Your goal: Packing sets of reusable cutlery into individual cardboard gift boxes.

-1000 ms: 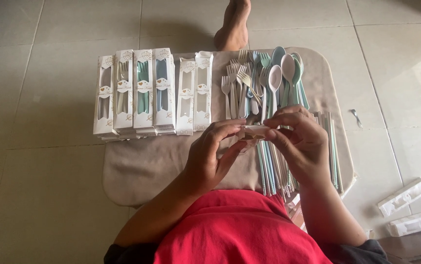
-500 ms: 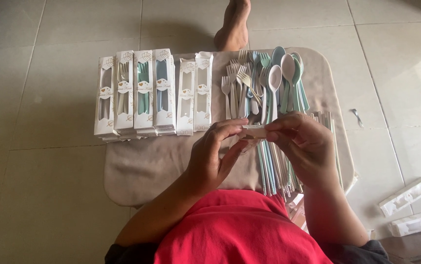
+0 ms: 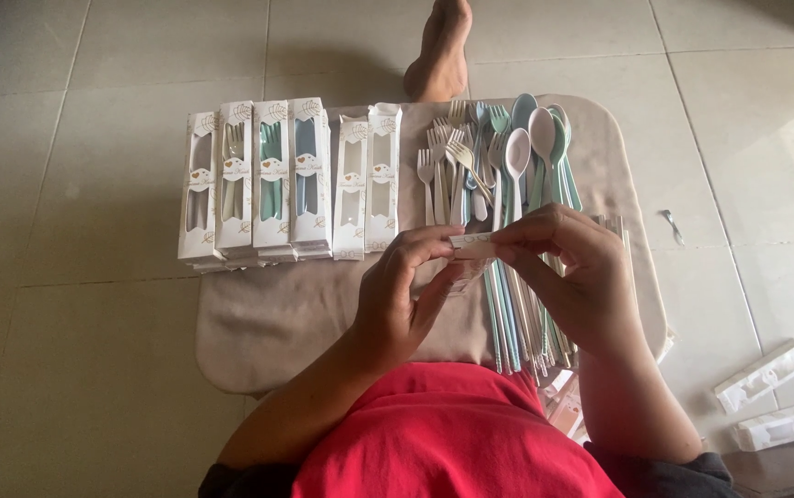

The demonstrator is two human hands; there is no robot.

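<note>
The small white box [image 3: 473, 245] was held above the beige cushion [image 3: 277, 314], its long axis running left to right. Left hand [image 3: 406, 295] and right hand [image 3: 572, 267] each had fingers pinched narrow on opposite ends, equally near.

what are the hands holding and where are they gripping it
Both hands pinch a small white carton between fingertips: the left hand at its left end, the right hand at its right end. Fingers hide most of it.
</note>
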